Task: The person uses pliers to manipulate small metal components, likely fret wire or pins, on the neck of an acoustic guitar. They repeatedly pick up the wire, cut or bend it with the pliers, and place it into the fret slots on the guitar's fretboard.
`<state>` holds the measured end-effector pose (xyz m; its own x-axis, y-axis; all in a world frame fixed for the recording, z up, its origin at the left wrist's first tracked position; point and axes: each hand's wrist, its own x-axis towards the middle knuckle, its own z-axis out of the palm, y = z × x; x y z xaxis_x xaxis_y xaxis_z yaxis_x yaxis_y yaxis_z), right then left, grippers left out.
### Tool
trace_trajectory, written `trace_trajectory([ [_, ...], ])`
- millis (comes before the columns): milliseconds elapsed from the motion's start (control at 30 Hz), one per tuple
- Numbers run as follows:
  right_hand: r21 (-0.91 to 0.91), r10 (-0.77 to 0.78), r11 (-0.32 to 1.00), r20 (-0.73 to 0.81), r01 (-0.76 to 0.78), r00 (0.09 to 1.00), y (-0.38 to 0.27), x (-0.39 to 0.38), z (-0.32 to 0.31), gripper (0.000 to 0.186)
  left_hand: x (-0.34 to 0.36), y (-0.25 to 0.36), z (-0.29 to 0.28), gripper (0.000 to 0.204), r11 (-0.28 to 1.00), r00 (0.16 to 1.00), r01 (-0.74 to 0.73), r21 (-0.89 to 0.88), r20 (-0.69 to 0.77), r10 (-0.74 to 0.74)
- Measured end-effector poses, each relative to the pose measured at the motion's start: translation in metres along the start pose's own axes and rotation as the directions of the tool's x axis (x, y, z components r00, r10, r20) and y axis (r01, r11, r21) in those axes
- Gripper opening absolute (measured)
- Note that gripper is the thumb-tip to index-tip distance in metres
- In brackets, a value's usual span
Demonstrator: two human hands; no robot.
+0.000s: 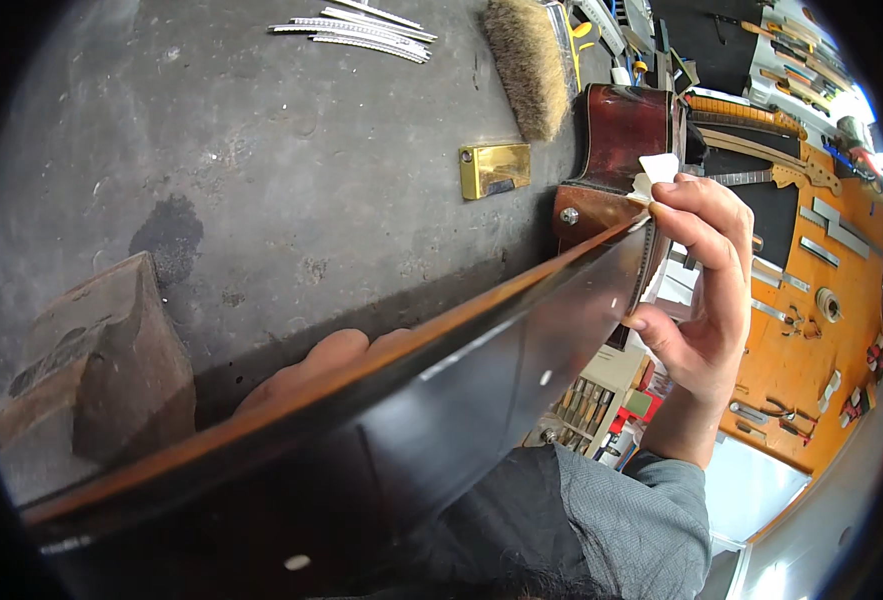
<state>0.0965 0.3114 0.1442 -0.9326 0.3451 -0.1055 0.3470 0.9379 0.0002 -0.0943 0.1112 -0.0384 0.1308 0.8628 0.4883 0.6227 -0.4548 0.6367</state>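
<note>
A guitar neck (481, 325) with a dark, glossy fingerboard and white dots runs slantwise from the lower left to the reddish-brown guitar body (629, 130). My right hand (706, 270) curls around the neck's body end, thumb on one side and fingers on the other. At its fingertips is a torn white piece (658, 172), like paper or tape. Behind the neck, low over the bench, my left hand (326, 362) is closed against it; only its knuckles show, and the neck hides the rest. A metal strap button (568, 215) sits on the heel.
On the dark bench (291, 190) lie several metal strips (361, 32), a wide bristle brush (526, 70) and a small brass-coloured block (493, 171). A brown angular block (131, 370) stands at the left. Tools hang on an orange board (796, 330) at right.
</note>
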Motion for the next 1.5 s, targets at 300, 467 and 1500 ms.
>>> trace_trajectory([
  [300, -0.038, -0.008, 0.999, 0.005, 0.008, 1.000, 0.002, -0.003, -0.002, 0.076, -0.007, 0.000, 0.007, 0.031, 0.999, 1.000, 0.025, -0.034, -0.008, -0.025],
  [467, -0.056, 0.025, 0.998, 0.003, -0.024, 1.000, -0.007, -0.001, -0.003, 0.076, -0.007, -0.001, 0.007, 0.032, 0.998, 0.999, 0.034, -0.053, -0.013, -0.034],
  [1500, -0.160, 0.162, 0.976, 0.077, -0.148, 0.984, -0.038, 0.017, -0.019, 0.076, -0.018, -0.011, 0.006, 0.034, 0.994, 0.999, 0.046, -0.096, -0.017, -0.048],
])
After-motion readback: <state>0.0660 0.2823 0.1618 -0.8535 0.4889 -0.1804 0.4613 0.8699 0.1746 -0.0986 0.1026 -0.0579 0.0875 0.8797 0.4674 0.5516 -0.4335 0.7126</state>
